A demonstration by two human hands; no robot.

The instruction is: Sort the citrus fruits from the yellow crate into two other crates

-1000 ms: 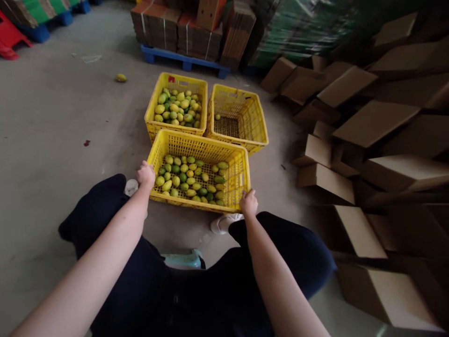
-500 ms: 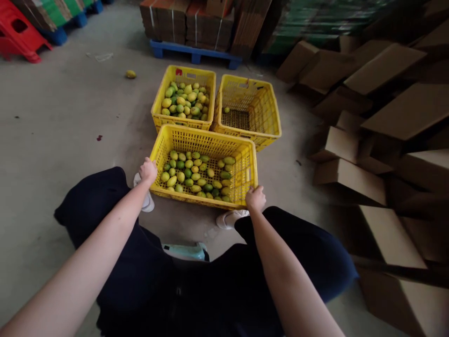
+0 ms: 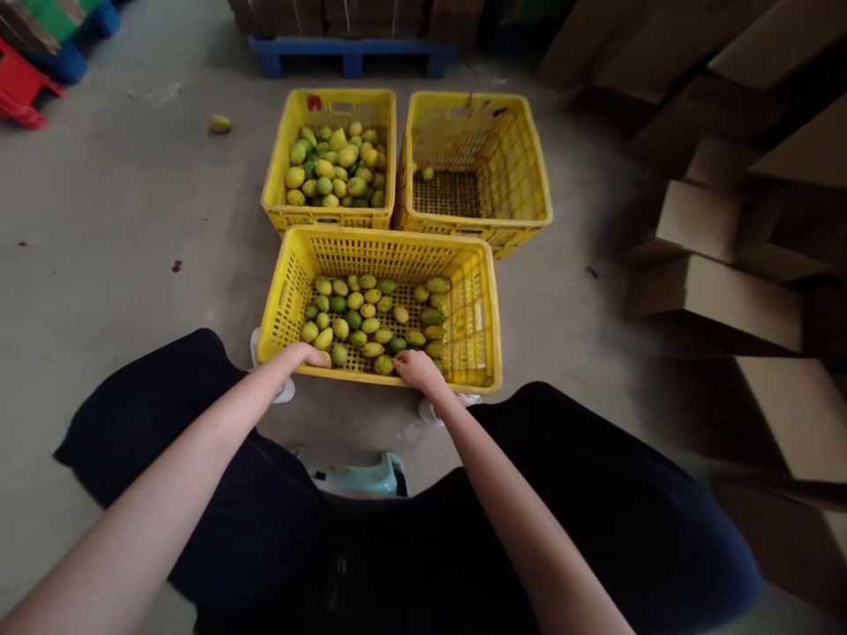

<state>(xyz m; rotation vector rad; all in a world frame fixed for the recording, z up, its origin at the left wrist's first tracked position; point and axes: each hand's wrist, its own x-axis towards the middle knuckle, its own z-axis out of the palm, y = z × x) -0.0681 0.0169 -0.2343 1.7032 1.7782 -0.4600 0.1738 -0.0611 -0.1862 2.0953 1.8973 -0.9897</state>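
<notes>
A yellow plastic crate stands on the floor between my feet, its bottom partly covered with yellow-green lemons. Over its near rim at the left, my left hand reaches in beside some lemons; its fingers are mostly hidden. My right hand is also inside the near wall, right of the middle. Its fingers are curled down next to the lemons, and whatever they hold, if anything, is hidden.
Behind stand a yellow crate heaped with lemons and another crate with a couple of small fruits. A loose lemon lies on the floor. Cardboard boxes crowd the right; a blue pallet is at the back.
Both hands have let go of the near crate's side edges and moved inward over its near rim to the lemons. The view has shifted closer to the crates.
</notes>
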